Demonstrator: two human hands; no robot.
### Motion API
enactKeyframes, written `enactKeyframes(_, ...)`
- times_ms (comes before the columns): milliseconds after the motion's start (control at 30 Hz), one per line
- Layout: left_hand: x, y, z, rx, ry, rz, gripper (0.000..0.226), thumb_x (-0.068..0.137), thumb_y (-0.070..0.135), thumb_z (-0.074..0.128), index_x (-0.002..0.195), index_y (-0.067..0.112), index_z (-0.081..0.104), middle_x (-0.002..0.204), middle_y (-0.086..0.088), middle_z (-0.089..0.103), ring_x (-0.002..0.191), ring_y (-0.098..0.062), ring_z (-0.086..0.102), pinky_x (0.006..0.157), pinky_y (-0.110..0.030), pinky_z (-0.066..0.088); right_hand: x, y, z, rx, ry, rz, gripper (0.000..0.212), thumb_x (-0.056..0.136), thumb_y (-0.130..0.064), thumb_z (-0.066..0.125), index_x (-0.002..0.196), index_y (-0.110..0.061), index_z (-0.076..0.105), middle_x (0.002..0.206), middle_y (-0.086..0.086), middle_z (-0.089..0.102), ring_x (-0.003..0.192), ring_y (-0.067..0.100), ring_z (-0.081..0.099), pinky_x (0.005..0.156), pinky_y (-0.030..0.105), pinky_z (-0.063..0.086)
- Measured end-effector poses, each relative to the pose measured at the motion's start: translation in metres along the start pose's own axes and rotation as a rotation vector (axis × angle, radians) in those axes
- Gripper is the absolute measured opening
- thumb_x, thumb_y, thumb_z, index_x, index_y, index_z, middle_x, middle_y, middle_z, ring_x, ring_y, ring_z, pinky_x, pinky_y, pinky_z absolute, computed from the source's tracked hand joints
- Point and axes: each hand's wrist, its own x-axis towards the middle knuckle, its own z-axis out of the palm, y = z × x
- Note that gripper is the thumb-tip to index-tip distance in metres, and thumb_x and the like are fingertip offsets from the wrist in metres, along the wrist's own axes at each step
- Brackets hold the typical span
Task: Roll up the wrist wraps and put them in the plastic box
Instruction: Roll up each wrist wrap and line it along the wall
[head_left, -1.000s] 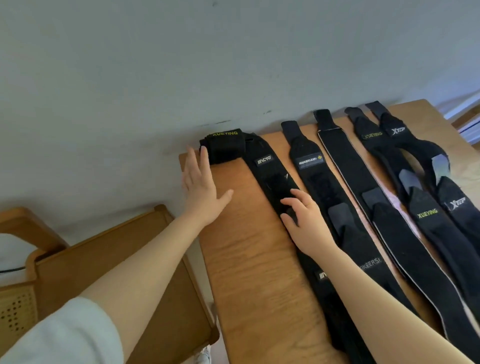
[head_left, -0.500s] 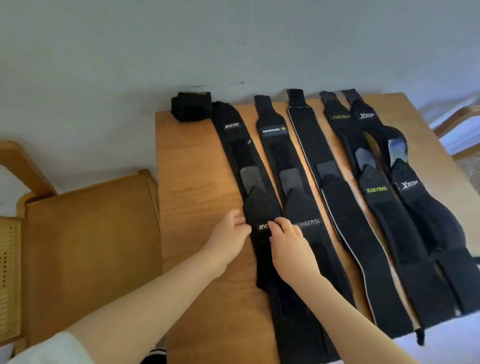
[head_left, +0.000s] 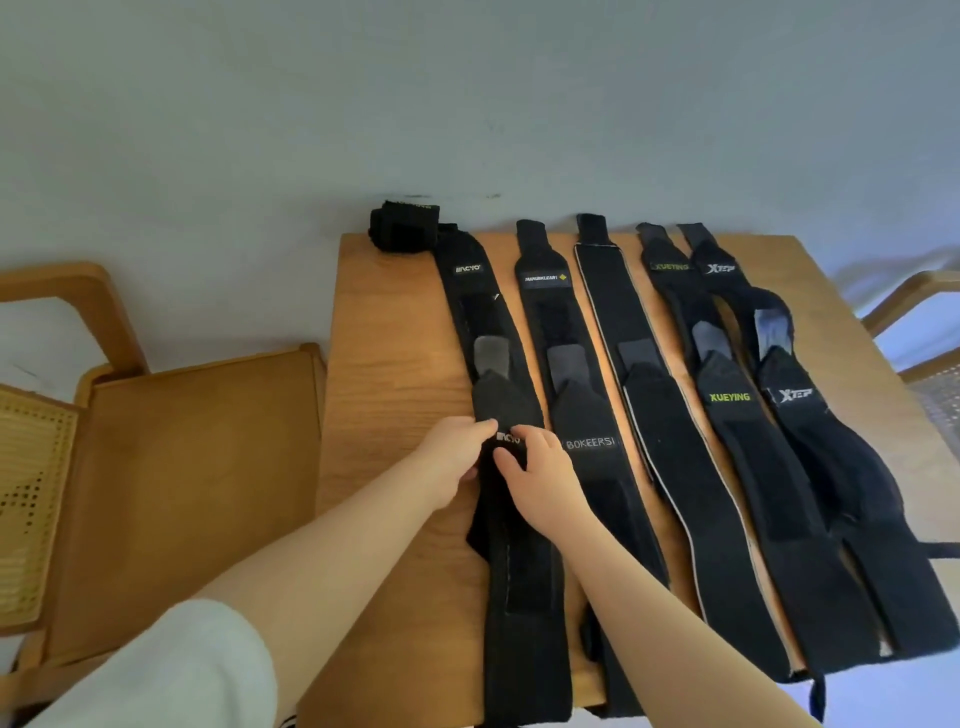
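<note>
I see both hands meeting on the leftmost flat wrap (head_left: 511, 415) on the table (head_left: 395, 364), left hand (head_left: 452, 457) and right hand (head_left: 540, 478) each pinching its midsection, with one rolled wrap (head_left: 402, 228) at the far corner.

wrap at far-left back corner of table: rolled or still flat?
Rolled. The far-left wrap sits as a compact black bundle at the table's back corner, unlike the long flat strips beside it. How it is fastened cannot be told.
</note>
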Motion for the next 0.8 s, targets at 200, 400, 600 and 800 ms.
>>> enactKeyframes(200,0.009,-0.011,0.003,0.559,0.143,0.234,0.039,0.098,0.021,0.046,0.136,0.01,0.047,0.134,-0.008,0.053,0.122,-0.024,0.05,0.103,-0.039,0.042,0.013,0.0,-0.004,-0.009,0.04,0.059,0.044,0.099,-0.024,0.048,0.141,-0.016,0.039,0.144,0.008,0.039,0.128,0.025,0.043,0.103,0.035,0.04)
enactKeyframes(400,0.007,-0.008,0.016,0.554,0.204,0.217,0.042,0.103,0.019,0.035,0.143,0.008,0.034,0.146,-0.01,0.039,0.134,-0.023,0.039,0.107,-0.032,0.033,0.024,-0.001,-0.001,0.046,0.077,0.137,0.042,0.099,-0.02,0.047,0.139,-0.013,0.04,0.144,0.01,0.036,0.124,0.024,0.046,0.1,0.033,0.043)
enactKeyframes(600,0.012,-0.005,0.005,0.367,0.215,0.144,0.051,0.101,0.018,0.038,0.149,0.015,0.02,0.153,-0.008,0.029,0.138,-0.024,0.031,0.11,-0.037,0.029,0.03,-0.001,0.0,0.108,0.069,0.081,0.037,0.098,-0.017,0.049,0.135,-0.02,0.044,0.143,0.007,0.036,0.105,0.013,0.052,0.087,0.023,0.044)
enactKeyframes(800,0.021,-0.005,-0.007,0.081,0.148,0.002,0.043,0.093,0.018,0.057,0.134,0.017,0.045,0.123,-0.006,0.059,0.109,-0.024,0.057,0.094,-0.042,0.049,0.057,-0.024,0.0,-0.514,-0.076,-0.314,0.073,0.092,-0.01,0.053,0.152,-0.021,0.013,0.161,-0.001,0.001,0.147,0.021,0.001,0.116,0.042,0.018)
